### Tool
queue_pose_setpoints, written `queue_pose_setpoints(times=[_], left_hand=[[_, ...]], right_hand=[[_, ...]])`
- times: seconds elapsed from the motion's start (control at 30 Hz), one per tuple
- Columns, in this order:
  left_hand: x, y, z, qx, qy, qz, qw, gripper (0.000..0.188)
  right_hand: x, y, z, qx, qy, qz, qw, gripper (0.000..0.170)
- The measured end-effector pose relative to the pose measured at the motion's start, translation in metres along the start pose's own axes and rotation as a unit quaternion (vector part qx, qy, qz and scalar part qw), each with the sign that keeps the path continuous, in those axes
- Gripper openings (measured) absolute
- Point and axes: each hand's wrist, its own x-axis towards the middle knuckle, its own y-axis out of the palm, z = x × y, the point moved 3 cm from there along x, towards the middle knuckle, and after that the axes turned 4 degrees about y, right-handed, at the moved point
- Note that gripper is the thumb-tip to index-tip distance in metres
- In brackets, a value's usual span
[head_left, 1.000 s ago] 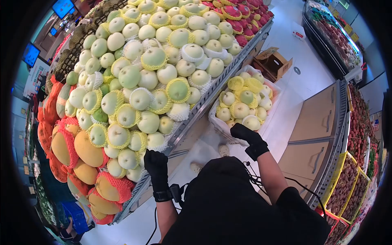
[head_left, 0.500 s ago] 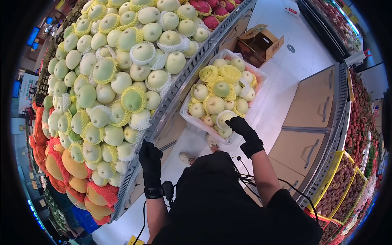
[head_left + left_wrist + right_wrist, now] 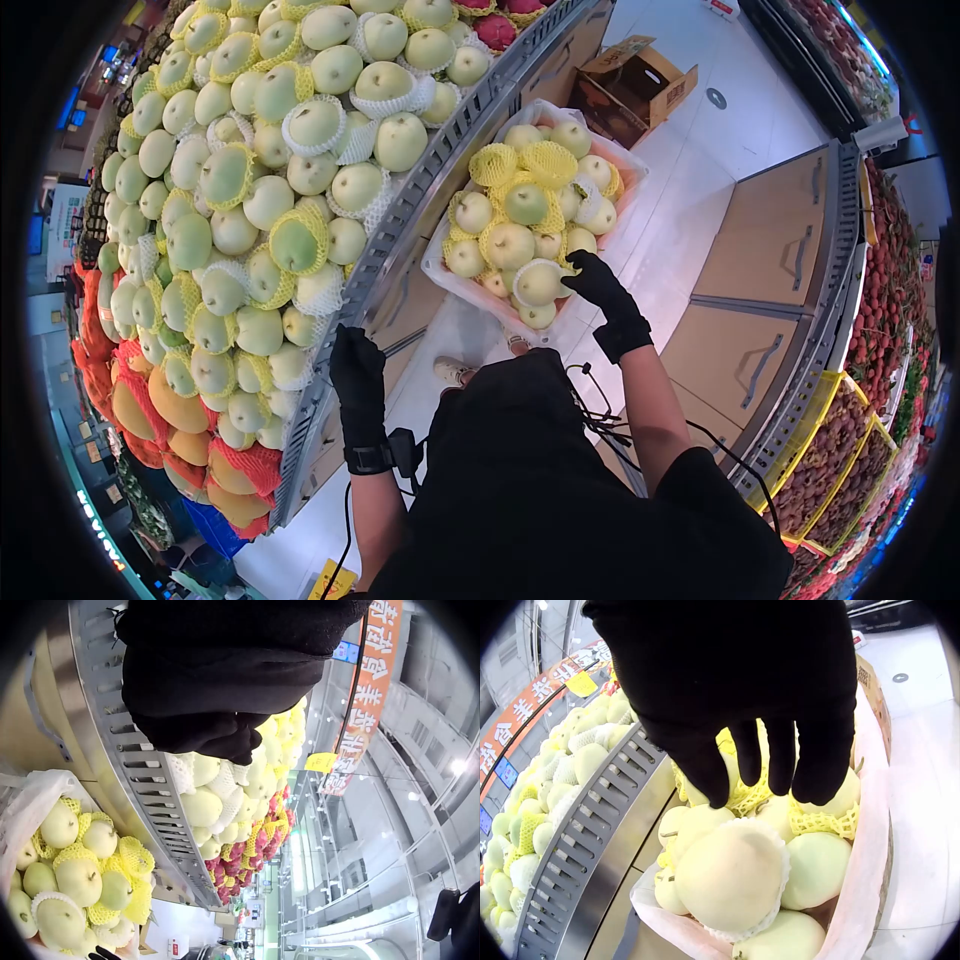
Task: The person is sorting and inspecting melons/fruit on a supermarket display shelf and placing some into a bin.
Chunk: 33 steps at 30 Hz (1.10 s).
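The pale melon (image 3: pixel 538 283) in a white foam net sits toward the 6 o'clock side of a plastic-lined box (image 3: pixel 462 291), among other pale melons, some wearing yellow nets. Its underside is out of sight; in the right-wrist view, the net (image 3: pixel 782 859) shows as a white fringe around it. At the melon's 3 o'clock is the gloved right hand (image 3: pixel 598 285), fingers spread and reaching over the fruit, pinching nothing that shows. In the right-wrist view those fingers cover fruit behind them, and black fabric hides any detail of the palm; whether a fingertip touches the melon I cannot tell. The left-wrist view cuts the right hand down to a few dark fingertips at the bottom edge. Toward the melon's 8 o'clock, the left hand (image 3: pixel 357 365) is by the slotted rail (image 3: pixel 592 814) of the fruit display. Its fingers look bent, but the palm is hidden, so I cannot tell how tightly they are drawn in. Half a second ago the right hand lay nearer the melon's 4 o'clock with fingers more gathered; now they stretch out along its side. A second ago that hand was bunched above the box's near edge. The left hand remains beside the display.
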Motion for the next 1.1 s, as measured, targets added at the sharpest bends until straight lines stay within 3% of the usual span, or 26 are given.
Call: queue_pose_setpoints(times=[0.03,0.07,0.17,0.2,0.33,0.43,0.63,0.73,0.83,0.97,1.07,1.1], left_hand=[[0.001,-0.001,0.001,-0.006,0.000,0.000,1.000,0.030],[0.001,-0.003,0.002,-0.012,0.000,0.000,1.000,0.030],[0.000,-0.007,0.005,-0.015,-0.007,-0.010,1.000,0.031],[0.000,-0.007,0.006,-0.025,-0.009,-0.006,1.000,0.030],[0.000,-0.014,0.007,-0.064,-0.012,0.014,0.998,0.030],[-0.002,-0.017,0.005,-0.073,-0.009,0.007,0.997,0.029],[-0.005,-0.028,0.005,-0.068,-0.001,0.004,0.998,0.029],[-0.006,-0.028,0.005,-0.079,0.003,0.007,0.997,0.029],[-0.005,-0.027,0.004,-0.085,0.005,0.014,0.996,0.029],[-0.008,-0.023,0.002,-0.068,0.009,-0.003,0.998,0.028],[0.003,-0.037,0.010,-0.112,-0.015,0.101,0.988,0.022],[0.001,-0.030,0.010,-0.016,0.025,0.083,0.996,0.021]], right_hand=[[-0.002,0.003,0.001,0.025,-0.006,0.000,1.000,0.054],[0.004,0.007,0.000,0.018,-0.004,0.046,0.999,0.090],[0.004,0.016,0.029,-0.161,-0.008,0.070,0.984,0.101],[0.002,0.024,0.031,-0.194,-0.040,0.046,0.979,0.111],[0.014,0.047,0.028,-0.118,-0.099,0.066,0.986,0.117],[0.014,0.057,0.025,-0.108,-0.129,0.040,0.985,0.116],[0.012,0.067,0.020,-0.164,-0.087,0.065,0.980,0.109],[0.007,0.061,0.034,-0.149,-0.049,0.048,0.986,0.082],[0.007,0.062,0.035,-0.152,-0.056,0.030,0.986,0.075],[0.006,0.053,0.043,-0.058,-0.042,0.066,0.995,0.069],[0.006,0.038,0.064,0.057,-0.024,0.123,0.990,0.071],[0.003,0.032,0.075,0.088,-0.029,0.132,0.987,0.074]])
